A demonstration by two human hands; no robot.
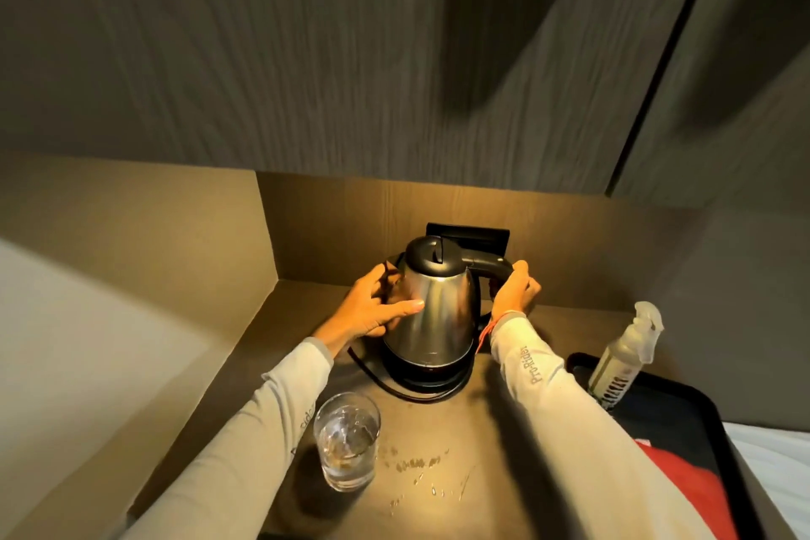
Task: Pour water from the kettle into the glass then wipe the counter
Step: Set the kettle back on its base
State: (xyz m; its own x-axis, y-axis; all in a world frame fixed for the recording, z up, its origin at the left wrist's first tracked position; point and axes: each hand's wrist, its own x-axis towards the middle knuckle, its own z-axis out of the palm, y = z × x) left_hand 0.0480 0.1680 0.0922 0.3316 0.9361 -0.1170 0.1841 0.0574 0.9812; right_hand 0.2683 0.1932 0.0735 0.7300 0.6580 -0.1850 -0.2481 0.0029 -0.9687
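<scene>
A steel kettle [438,311] with a black lid stands upright on its round black base [427,381] at the back of the counter [460,430]. My right hand [515,289] is wrapped around the kettle's black handle. My left hand [372,309] lies flat against the kettle's left side, fingers spread. A clear glass [347,441] holding water stands near the front left, beside my left sleeve. Water droplets [416,465] lie scattered on the counter to the right of the glass.
A black tray [683,408] at the right carries a clear spray bottle [624,357] and a red cloth [683,482]. The kettle's black cord [377,377] loops in front of the base. Wood panels close the niche at back and left; a cabinet hangs above.
</scene>
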